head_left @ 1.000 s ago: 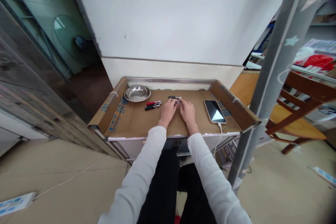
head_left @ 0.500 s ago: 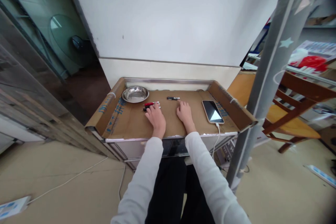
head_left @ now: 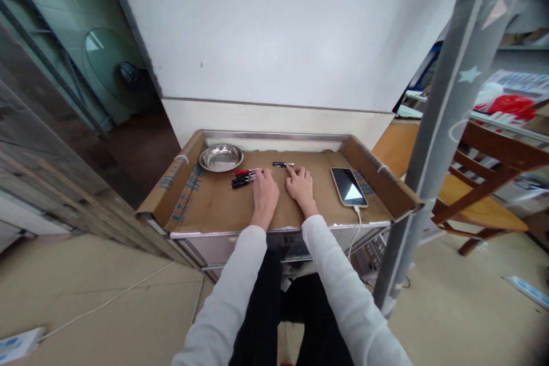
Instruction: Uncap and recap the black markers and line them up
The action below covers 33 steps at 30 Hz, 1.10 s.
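Note:
On the cardboard-lined tabletop (head_left: 223, 206), a small bunch of pens, a red pen (head_left: 243, 172) and black pens (head_left: 241, 182), lies side by side below a shallow metal bowl (head_left: 221, 158). My left hand (head_left: 265, 193) rests just right of the bunch, fingers loosely bent and pointing forward, partly hiding the pens' right ends; no pen shows in its grip. A separate black pen (head_left: 279, 164) lies farther back in the middle. My right hand (head_left: 301, 186) has its index finger stretched to that pen's silver right end, seemingly touching it, with the other fingers apart.
A phone (head_left: 349, 186) with a white charging cable (head_left: 358, 218) lies on the right. Folded cardboard walls (head_left: 381, 180) border the sides. A grey post (head_left: 433, 126) stands close on the right, with a wooden chair (head_left: 480, 194) behind it. A white panel (head_left: 278, 28) rises at the back.
My left hand has moved right, off the bunch of pens, uncovering more of them. My right index finger has reached out to the separate black pen's end.

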{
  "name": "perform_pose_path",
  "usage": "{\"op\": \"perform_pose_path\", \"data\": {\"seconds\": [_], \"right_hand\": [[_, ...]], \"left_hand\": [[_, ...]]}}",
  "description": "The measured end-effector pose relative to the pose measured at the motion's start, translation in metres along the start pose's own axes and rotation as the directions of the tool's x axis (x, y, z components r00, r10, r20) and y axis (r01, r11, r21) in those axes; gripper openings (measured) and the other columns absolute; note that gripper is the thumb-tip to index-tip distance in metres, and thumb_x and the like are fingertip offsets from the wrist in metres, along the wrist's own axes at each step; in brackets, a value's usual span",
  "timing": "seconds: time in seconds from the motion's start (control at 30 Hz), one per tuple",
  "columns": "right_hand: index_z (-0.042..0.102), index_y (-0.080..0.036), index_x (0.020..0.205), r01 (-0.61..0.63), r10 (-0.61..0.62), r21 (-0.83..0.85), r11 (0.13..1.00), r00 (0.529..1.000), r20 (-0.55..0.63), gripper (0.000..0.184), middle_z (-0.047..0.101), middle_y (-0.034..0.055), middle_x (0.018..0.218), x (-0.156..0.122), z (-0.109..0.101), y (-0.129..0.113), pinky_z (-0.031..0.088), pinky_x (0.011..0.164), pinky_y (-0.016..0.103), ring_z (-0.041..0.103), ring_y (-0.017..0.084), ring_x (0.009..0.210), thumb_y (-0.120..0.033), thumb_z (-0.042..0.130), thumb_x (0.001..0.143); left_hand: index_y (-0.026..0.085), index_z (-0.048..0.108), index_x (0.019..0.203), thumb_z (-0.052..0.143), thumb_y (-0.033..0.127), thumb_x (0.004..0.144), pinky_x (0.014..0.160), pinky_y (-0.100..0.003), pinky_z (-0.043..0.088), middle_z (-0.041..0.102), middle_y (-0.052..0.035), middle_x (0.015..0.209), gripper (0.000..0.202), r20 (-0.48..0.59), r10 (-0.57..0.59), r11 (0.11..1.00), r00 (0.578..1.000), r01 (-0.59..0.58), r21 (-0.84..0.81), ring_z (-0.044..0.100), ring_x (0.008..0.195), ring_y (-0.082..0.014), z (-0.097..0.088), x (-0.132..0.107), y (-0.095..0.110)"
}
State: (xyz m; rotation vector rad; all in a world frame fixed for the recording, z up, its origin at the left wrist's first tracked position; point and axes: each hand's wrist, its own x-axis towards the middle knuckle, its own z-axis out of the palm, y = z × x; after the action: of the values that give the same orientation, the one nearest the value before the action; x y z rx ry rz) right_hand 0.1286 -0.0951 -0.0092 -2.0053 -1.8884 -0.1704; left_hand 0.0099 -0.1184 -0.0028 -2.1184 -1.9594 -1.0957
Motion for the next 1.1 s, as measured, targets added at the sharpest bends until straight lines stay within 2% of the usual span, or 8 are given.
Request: {"op": "perform_pose_path", "data": {"seconds": [0.07,0.17,0.3,0.4,0.6,0.8,0.93,1.1], "right_hand": [[0.041,-0.029,0.137,-0.005,0.005,0.002,1.000,1.000,-0.007,0.049,0.052,0.0141,0.115,0.001,0.000,0.000,0.033,0.085,0.037,0.046,0.027,0.102,-0.026,0.041,0.088],[0.042,-0.031,0.136,-0.009,0.009,-0.002,1.000,1.000,-0.022,0.048,0.052,0.0136,0.114,0.003,0.000,0.000,0.033,0.085,0.038,0.046,0.027,0.101,-0.026,0.042,0.087],[0.049,-0.027,0.129,0.000,0.000,-0.001,1.000,0.998,-0.056,0.044,0.052,0.0141,0.113,0.005,0.000,0.000,0.033,0.085,0.038,0.047,0.028,0.101,-0.024,0.044,0.086],[0.054,-0.021,0.120,0.007,-0.006,0.009,1.000,0.998,-0.067,0.037,0.053,0.0146,0.109,0.005,-0.002,0.000,0.034,0.085,0.037,0.047,0.027,0.100,-0.021,0.044,0.084],[0.055,-0.018,0.110,0.028,-0.026,0.020,0.999,0.995,-0.093,0.029,0.054,0.0136,0.105,0.005,-0.001,0.001,0.035,0.083,0.037,0.048,0.026,0.096,-0.020,0.042,0.084],[0.055,-0.013,0.095,-0.012,0.017,0.044,0.999,0.992,-0.124,0.019,0.054,0.0146,0.102,0.007,0.005,0.004,0.035,0.083,0.035,0.048,0.025,0.096,-0.021,0.041,0.084],[0.054,-0.013,0.094,-0.025,0.030,0.034,0.999,0.991,-0.128,0.018,0.055,0.0146,0.101,0.008,0.005,0.005,0.035,0.082,0.035,0.048,0.025,0.094,-0.021,0.041,0.084],[0.053,-0.013,0.094,-0.024,0.026,0.025,0.999,0.994,-0.106,0.018,0.055,0.0147,0.102,0.009,0.005,0.005,0.035,0.080,0.035,0.048,0.025,0.094,-0.021,0.040,0.086]], "left_hand": [[0.011,0.050,0.103,0.036,0.006,0.085,0.084,-0.030,0.043,0.050,-0.0140,0.107,0.024,0.077,0.061,0.998,0.995,-0.062,0.009,0.056,0.095,-0.0197,0.004,0.006,0.004],[0.011,0.051,0.103,0.033,0.009,0.088,0.083,-0.033,0.043,0.054,-0.0147,0.104,0.024,0.145,0.076,0.995,0.986,-0.084,0.051,0.057,0.093,-0.0214,0.012,0.017,0.010],[0.008,0.051,0.104,0.031,0.010,0.089,0.085,-0.038,0.042,0.056,-0.0171,0.103,0.025,0.132,0.033,0.989,0.991,-0.051,0.139,0.055,0.097,-0.0250,0.023,0.029,0.015],[0.008,0.052,0.104,0.034,0.011,0.088,0.085,-0.038,0.041,0.056,-0.0174,0.105,0.024,0.122,0.044,0.987,0.992,-0.062,0.150,0.054,0.099,-0.0259,0.028,0.033,0.015],[0.010,0.054,0.104,0.036,0.014,0.088,0.086,-0.039,0.042,0.056,-0.0175,0.107,0.024,0.153,0.100,0.992,0.983,-0.110,0.063,0.053,0.101,-0.0256,0.034,0.037,0.010],[0.009,0.056,0.100,0.035,0.006,0.086,0.091,-0.036,0.041,0.057,-0.0157,0.104,0.025,0.136,0.105,0.994,0.985,-0.104,-0.016,0.051,0.102,-0.0223,0.043,0.039,0.003],[0.010,0.056,0.098,0.029,0.000,0.085,0.090,-0.033,0.042,0.058,-0.0128,0.102,0.032,0.135,0.074,0.994,0.988,-0.062,-0.092,0.052,0.099,-0.0196,0.044,0.039,0.000],[0.014,0.057,0.094,0.032,0.004,0.087,0.087,-0.033,0.044,0.059,-0.0110,0.099,0.028,0.131,0.059,0.983,0.990,-0.035,-0.182,0.054,0.095,-0.0190,0.042,0.041,0.000]]}}
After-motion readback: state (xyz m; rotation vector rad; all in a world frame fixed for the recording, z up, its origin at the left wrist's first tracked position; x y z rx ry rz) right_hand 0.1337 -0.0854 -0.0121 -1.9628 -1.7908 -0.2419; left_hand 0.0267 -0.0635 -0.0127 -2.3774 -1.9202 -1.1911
